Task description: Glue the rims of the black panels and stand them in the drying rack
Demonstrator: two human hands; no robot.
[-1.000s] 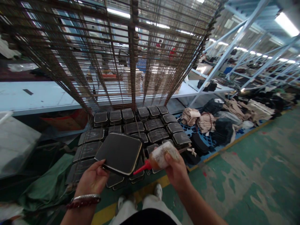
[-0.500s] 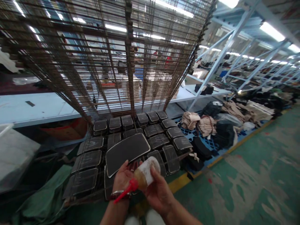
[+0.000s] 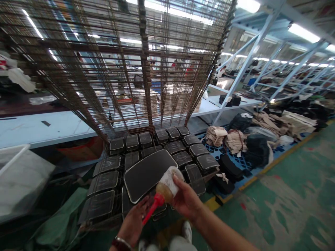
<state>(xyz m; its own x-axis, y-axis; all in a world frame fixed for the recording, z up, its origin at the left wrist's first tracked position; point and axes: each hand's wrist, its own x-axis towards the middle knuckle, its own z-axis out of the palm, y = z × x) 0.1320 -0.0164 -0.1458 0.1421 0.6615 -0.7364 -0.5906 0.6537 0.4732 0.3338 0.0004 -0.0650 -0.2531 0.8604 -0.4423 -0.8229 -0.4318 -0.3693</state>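
Observation:
My right hand (image 3: 187,202) is closed around a squeeze bottle (image 3: 164,191) with a white-wrapped body, an amber shoulder and a red nozzle that slants down to the left. Beside the nozzle, my left hand (image 3: 134,219) has its fingers stretched out close to the lower edge of a large black panel (image 3: 150,174); whether they touch it is unclear. That panel has a pale line along its border and lies over smaller black pieces (image 3: 102,204), which are set out in rows on a rack with similar pale edges.
A raised stack of brown wire-mesh shelves (image 3: 146,69) leans up behind the pieces. At left are a white bin (image 3: 26,177) and green cloth (image 3: 62,219). Tan bundles (image 3: 216,136) and black items sit on a blue pallet at right, beside the green floor (image 3: 285,195).
My left hand has moved down and left, its palm turning over from facing up. The bottle has shifted slightly right in my right hand, and the camera view has shifted a little.

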